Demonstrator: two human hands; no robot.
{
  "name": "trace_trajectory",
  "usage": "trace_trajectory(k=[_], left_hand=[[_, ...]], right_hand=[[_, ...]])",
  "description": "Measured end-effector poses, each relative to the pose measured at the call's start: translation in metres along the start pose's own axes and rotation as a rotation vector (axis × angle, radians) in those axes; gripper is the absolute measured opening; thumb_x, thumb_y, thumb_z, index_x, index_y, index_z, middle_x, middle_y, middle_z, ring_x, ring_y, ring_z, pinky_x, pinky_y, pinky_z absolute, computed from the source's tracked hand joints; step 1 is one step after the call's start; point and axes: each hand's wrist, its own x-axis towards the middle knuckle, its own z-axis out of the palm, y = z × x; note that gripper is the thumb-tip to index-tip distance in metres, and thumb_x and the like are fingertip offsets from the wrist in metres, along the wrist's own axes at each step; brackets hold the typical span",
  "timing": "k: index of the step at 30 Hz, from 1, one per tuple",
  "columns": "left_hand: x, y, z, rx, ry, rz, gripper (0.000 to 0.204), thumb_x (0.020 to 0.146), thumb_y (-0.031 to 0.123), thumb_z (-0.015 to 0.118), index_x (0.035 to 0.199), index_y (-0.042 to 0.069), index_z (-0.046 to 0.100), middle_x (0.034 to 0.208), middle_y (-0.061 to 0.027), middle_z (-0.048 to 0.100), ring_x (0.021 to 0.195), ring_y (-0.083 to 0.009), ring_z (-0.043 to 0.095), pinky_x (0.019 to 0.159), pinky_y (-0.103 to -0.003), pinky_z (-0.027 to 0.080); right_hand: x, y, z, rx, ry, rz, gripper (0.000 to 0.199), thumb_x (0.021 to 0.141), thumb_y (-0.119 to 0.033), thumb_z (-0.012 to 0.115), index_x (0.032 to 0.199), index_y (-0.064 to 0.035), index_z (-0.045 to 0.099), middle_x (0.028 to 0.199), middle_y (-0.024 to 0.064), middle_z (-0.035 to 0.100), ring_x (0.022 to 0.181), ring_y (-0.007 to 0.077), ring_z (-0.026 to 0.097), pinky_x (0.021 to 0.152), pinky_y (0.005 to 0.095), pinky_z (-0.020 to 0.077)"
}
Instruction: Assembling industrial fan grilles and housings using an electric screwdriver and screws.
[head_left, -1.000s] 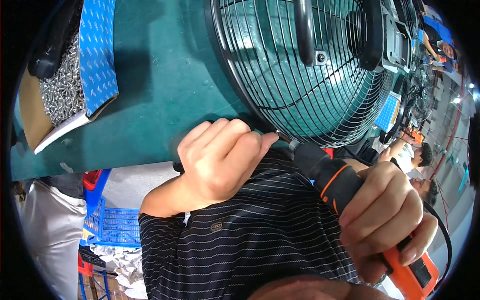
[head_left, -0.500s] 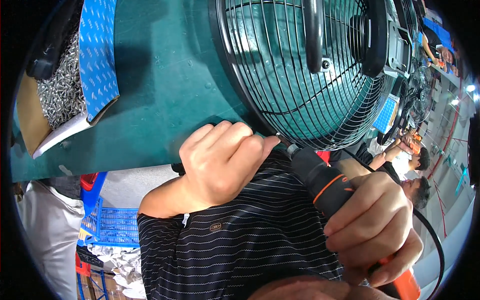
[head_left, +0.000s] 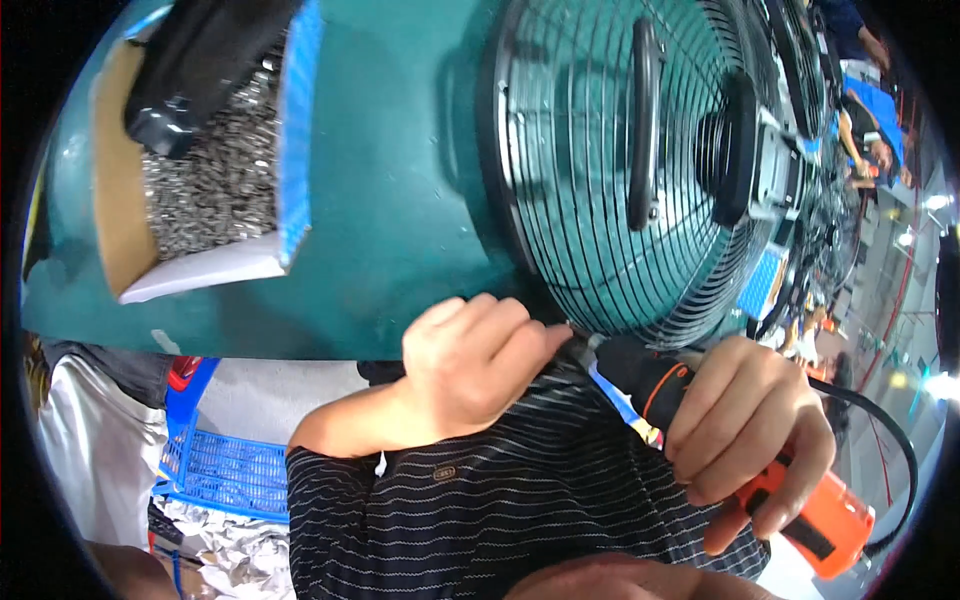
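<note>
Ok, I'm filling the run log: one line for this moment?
left hand: pinching at fan grille rim | right hand: gripping orange electric screwdriver, tip at rim | box of screws: on green table

A teal surface (head_left: 400, 230) fills the upper view. On its left stands an open cardboard box (head_left: 120, 230) with a blue flap, full of small metal parts. Below the edge lies pale floor (head_left: 290, 400), with a blue plastic crate (head_left: 225, 470) and crumpled foil (head_left: 235, 560). Bright lights (head_left: 940, 385) glare at far right.
</note>
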Motion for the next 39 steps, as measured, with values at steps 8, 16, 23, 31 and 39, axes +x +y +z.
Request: trace_trajectory(k=[8, 16, 23, 31, 39], left_hand=[[0.0, 0.003, 0.004, 0.003, 0.035, -0.001, 0.028, 0.06, 0.009, 0.086, 0.067, 0.008, 0.058, 0.062, -0.0033, 0.051, 0.049, -0.02, 0.05, 0.044, -0.032, 0.037], [0.038, 0.016, -0.032, 0.294, -0.024, 0.048, 0.061, 0.06, 0.017, 0.088, 0.116, 0.007, 0.065, 0.115, -0.0157, 0.062, 0.097, -0.0316, 0.065, 0.077, -0.04, 0.053], [0.123, 0.032, -0.055, 0.835, -0.517, 0.429, 0.085, 0.052, 0.016, 0.087, 0.129, 0.008, 0.054, 0.146, -0.0167, 0.042, 0.143, -0.0338, 0.032, 0.115, -0.052, 0.029], [0.125, 0.049, -0.056, 0.944, -0.547, 0.631, 0.066, 0.053, 0.041, 0.084, 0.095, 0.001, 0.054, 0.096, -0.0123, 0.059, 0.107, -0.0343, 0.057, 0.113, -0.054, 0.032], [0.008, 0.093, 0.076, 0.88, -0.256, 0.363, 0.062, 0.06, 0.047, 0.089, 0.102, 0.009, 0.064, 0.094, -0.0085, 0.06, 0.086, -0.0284, 0.055, 0.078, -0.042, 0.038]], right_hand=[[-0.003, -0.026, -0.013, 0.104, -0.068, 0.097, 0.016, 0.079, -0.006, 0.08, 0.086, 0.0001, 0.068, 0.076, 0.0131, 0.068, 0.062, 0.0219, 0.067, 0.056, 0.0303, 0.0542], [-0.093, -0.073, -0.04, 0.153, 0.471, -0.071, 0.033, 0.083, -0.017, 0.079, 0.098, -0.0058, 0.051, 0.076, 0.0045, 0.065, 0.061, 0.0096, 0.065, 0.053, 0.0236, 0.054], [-0.181, -0.089, -0.017, 0.044, 0.845, -0.011, 0.039, 0.087, -0.024, 0.07, 0.113, -0.0017, 0.051, 0.085, 0.0069, 0.052, 0.057, 0.0113, 0.048, 0.052, 0.0257, 0.0391], [-0.279, -0.095, -0.008, 0.091, 1.086, -0.219, 0.035, 0.092, -0.022, 0.06, 0.119, -0.0004, 0.055, 0.088, 0.0097, 0.055, 0.064, 0.0126, 0.049, 0.06, 0.0292, 0.0416], [-0.31, -0.08, -0.006, 0.086, 1.225, -0.316, 0.031, 0.093, -0.018, 0.058, 0.118, -0.0008, 0.055, 0.087, 0.0073, 0.055, 0.07, 0.0137, 0.052, 0.067, 0.0306, 0.0432]])
